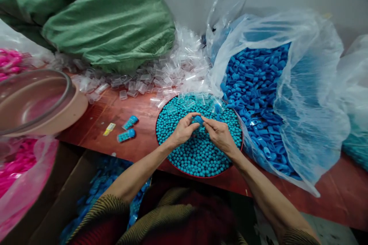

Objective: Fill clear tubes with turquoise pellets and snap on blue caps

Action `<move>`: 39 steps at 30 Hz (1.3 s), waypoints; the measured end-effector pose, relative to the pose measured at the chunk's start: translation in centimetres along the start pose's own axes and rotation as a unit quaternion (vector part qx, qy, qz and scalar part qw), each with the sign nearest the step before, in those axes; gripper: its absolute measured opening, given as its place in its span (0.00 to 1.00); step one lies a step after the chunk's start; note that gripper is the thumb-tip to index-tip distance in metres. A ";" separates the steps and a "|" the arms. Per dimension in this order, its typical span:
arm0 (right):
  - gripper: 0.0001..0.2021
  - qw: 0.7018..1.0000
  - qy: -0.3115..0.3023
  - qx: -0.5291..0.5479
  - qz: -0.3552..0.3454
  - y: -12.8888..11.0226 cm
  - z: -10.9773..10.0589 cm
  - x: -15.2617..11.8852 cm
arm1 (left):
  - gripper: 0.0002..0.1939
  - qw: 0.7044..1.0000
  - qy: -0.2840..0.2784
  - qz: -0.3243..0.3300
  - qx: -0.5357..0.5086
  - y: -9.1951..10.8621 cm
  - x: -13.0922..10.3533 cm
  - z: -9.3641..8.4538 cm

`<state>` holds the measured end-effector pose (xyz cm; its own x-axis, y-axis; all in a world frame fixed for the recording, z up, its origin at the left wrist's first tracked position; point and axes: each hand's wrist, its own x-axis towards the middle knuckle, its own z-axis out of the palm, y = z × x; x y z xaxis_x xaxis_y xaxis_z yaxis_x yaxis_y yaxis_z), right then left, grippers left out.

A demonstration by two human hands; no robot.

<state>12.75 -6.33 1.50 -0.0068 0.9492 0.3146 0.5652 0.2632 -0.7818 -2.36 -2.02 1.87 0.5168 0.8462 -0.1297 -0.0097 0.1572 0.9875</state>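
A small blue cap (197, 120) is pinched between the fingertips of both my hands; whether a clear tube is fixed to it is hard to see. My left hand (184, 130) is closed on its left side, and my right hand (220, 133) grips it from the right. Below them is a round red-rimmed tray (198, 176) full of turquoise balls (195, 157). Several clear plastic tubes (189, 101) lie on the balls at the far side. To the left, two ball-filled tubes with blue caps (126, 135) rest on the red table (143, 118).
A translucent bag (313, 103) of blue caps (255, 84) lies open on the right. Loose clear tubes (166, 76) are heaped behind, beside a green cloth bundle (109, 19). Basins (77, 103) stand left, near pink pieces (17, 160). Below the table edge sits a box of blue pieces (100, 183).
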 end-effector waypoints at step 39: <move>0.38 0.968 -0.006 -0.247 -0.054 -1.8 4.1 -2.9 | 0.11 0.995 0.086 0.010 0.051 0.4 -3.4 1.1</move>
<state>8.38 -8.81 -0.21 -0.0956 0.9237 0.3709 0.8857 0.2490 -0.3917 -3.13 -5.39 2.83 0.3622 0.9250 -0.1148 0.0723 0.0949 0.9929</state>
